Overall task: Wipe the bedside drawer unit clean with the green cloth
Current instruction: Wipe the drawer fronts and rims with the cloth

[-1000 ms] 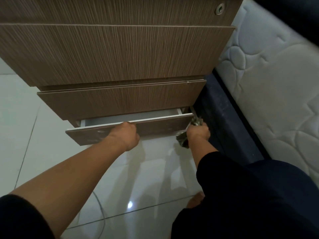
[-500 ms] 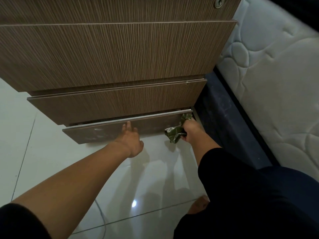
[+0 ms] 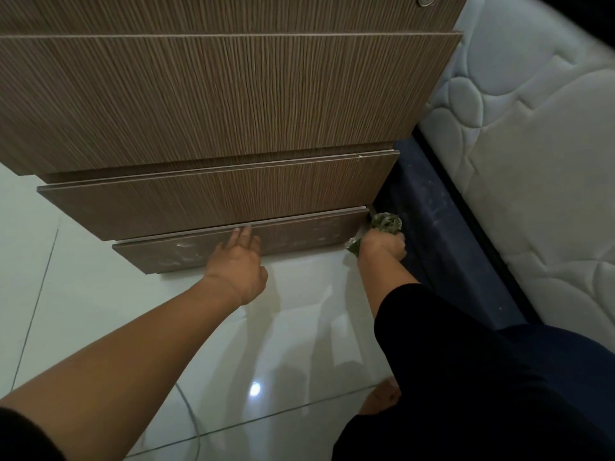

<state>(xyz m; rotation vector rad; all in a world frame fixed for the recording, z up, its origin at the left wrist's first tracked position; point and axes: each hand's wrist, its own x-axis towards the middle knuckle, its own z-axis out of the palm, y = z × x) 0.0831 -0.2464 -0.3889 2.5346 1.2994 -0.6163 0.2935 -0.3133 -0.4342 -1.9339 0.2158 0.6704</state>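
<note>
The brown wood-grain bedside drawer unit fills the upper part of the view, its drawer fronts stepped one above another. The bottom drawer is pushed in, with wet smears on its front. My left hand lies flat on that front, fingers spread and holding nothing. My right hand is at the drawer's right end, fist closed around the crumpled green cloth, which bulges out above the knuckles into the gap beside the bed base.
A dark blue bed base and a white quilted mattress stand close on the right. Glossy white floor tiles spread below the unit. My dark-clothed leg and a bare foot are at the lower right. A lock sits on the top drawer.
The bottom drawer, open a second ago, has been pushed shut. My left hand let go of its top edge and now rests flat on the front. My right hand with the cloth moved to the drawer's right end.
</note>
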